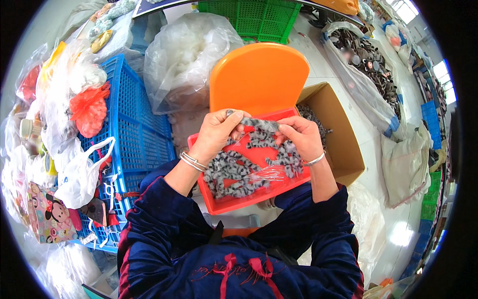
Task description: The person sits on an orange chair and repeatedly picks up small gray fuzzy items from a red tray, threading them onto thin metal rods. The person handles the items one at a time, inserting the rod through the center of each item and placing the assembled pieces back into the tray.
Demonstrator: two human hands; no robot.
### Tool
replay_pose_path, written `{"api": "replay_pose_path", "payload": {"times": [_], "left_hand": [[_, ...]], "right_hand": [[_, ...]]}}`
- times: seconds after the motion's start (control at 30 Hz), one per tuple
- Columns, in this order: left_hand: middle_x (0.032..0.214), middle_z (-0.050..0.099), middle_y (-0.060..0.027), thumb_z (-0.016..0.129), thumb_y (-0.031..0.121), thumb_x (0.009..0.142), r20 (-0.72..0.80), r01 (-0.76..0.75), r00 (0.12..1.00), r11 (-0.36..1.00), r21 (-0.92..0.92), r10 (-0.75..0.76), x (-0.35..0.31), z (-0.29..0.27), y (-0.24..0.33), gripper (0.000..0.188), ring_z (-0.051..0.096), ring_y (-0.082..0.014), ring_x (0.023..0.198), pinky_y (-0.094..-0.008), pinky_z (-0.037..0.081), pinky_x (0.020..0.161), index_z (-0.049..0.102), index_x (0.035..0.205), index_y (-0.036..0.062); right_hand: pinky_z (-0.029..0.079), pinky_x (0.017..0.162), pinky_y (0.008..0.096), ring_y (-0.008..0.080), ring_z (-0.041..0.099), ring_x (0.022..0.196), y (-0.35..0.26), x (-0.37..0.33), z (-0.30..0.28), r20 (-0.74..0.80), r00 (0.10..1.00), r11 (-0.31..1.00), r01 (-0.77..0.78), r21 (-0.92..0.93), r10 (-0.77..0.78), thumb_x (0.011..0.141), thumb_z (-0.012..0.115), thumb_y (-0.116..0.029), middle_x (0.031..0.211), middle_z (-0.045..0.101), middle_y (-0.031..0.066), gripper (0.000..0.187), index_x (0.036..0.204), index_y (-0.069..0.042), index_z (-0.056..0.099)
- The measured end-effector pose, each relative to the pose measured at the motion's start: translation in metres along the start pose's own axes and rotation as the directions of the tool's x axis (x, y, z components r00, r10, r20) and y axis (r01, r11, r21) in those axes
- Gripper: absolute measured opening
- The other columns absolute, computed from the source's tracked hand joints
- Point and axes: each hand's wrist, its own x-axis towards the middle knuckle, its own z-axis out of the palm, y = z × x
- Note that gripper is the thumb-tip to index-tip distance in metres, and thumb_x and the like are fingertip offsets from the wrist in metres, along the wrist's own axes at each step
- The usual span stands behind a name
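Observation:
Between my two hands a grey-and-black striped plush strip (262,124) is stretched out above a red tray (256,155). My left hand (211,133) pinches its left end with thumb and fingers. At the other end, my right hand (304,137) has its thumb and forefinger closed on the strip. More striped plush pieces (229,172) lie heaped in the tray, mostly on its left and right sides. A bundle of thin whitish strands (270,174) rests among them near the tray's front. A bracelet circles each wrist.
An orange chair back (259,74) rises behind the tray. To its right stands an open cardboard box (343,144) holding more striped pieces. A blue crate (132,119) with bags on it is at left. Behind are a bag of white stuffing (186,55) and a green crate (249,17).

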Motion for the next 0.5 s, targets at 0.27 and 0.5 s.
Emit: {"api": "replay_pose_path", "payload": {"times": [0.27,0.5], "left_hand": [[0.075,0.062,-0.0007,0.063,0.012,0.093,0.09,-0.009,0.996,0.991,0.133,-0.003,-0.003,0.024,-0.015,0.015,0.057,-0.0069,0.067,-0.0208,0.046,0.061,0.068,0.099,-0.0007],[0.07,0.062,0.0014,0.064,0.012,0.091,0.049,-0.056,0.997,0.997,0.054,0.053,-0.001,0.023,-0.014,0.009,0.055,-0.006,0.063,-0.0205,0.042,0.057,0.066,0.087,0.004]], "right_hand": [[0.051,0.065,0.0235,0.0108,0.062,0.072,0.003,-0.003,0.025,0.032,0.995,0.995,0.092,-0.04,-0.091,0.092,0.063,-0.004,0.083,0.065,0.0059,0.008,0.096,0.003,0.063],[0.05,0.068,0.025,0.0114,0.061,0.075,-0.006,-0.002,0.02,0.006,0.994,0.993,0.111,-0.028,-0.11,0.096,0.055,-0.007,0.089,0.065,0.006,0.016,0.107,0.003,0.062]]}}
